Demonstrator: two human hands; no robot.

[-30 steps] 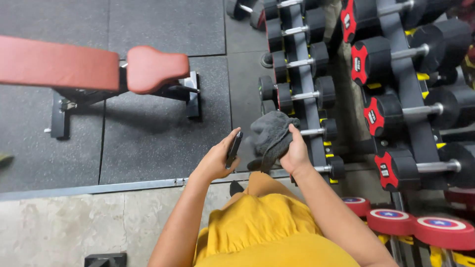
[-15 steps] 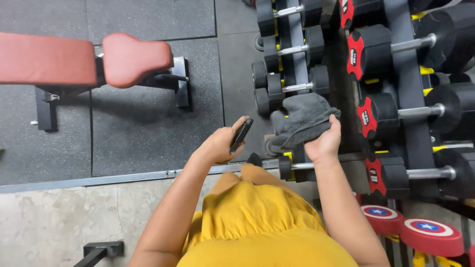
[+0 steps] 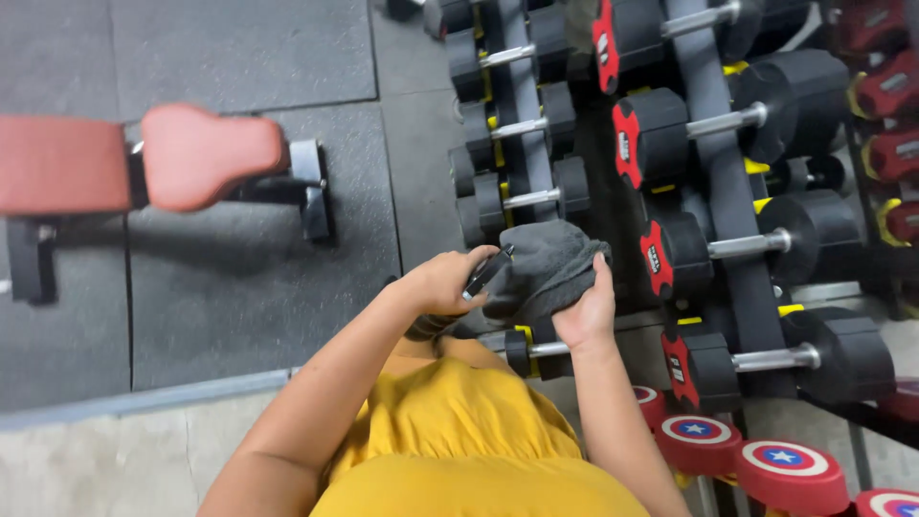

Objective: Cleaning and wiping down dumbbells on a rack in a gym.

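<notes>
My left hand (image 3: 442, 282) grips a thin black phone-like object (image 3: 487, 271) and holds it against a grey cloth (image 3: 548, 265). My right hand (image 3: 586, 311) clutches that cloth from the right side, above a small black dumbbell (image 3: 536, 350) on the lower rack. The cloth is bunched and covers part of the rack beneath it. I wear yellow clothing at the bottom of the view.
A dumbbell rack (image 3: 728, 191) with black and red-ended dumbbells fills the right side. Smaller black dumbbells (image 3: 517, 124) sit on a lower tier. A red padded bench (image 3: 144, 163) stands on black rubber flooring at left. Round red, white and blue plates (image 3: 785, 469) lie bottom right.
My hands came together: the left hand brought the black object to the cloth. The cloth shifted left and lower. The view panned, so the bench slid left.
</notes>
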